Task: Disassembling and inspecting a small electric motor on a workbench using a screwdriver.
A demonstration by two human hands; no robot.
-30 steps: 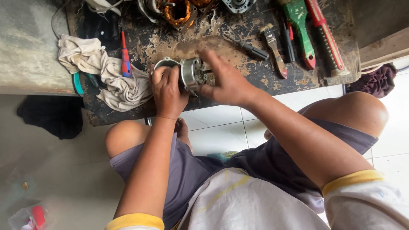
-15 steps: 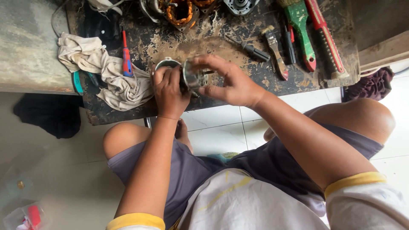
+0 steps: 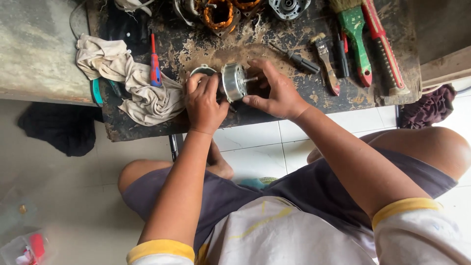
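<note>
Both hands grasp the metal rotor above the near edge of the desk: left hand on its left end, right hand at the shaft end. A loosened grip risks dropping it onto the tiled floor.

Between the hands sits a silvery grey metal rotor, its rim finely ribbed. Under them the table is dark brown-black, mottled with pale worn patches. Just left of the left hand lies a dirty cream rag, and on it a screwdriver with a red and blue handle. Above the hands a coil shows coppery orange windings. Right of the right hand lie a brush with a green handle tipped red and a red-handled tool. The sleeves are white with yellow cuffs, the shorts dark purple-grey, the floor tiles white.
</note>
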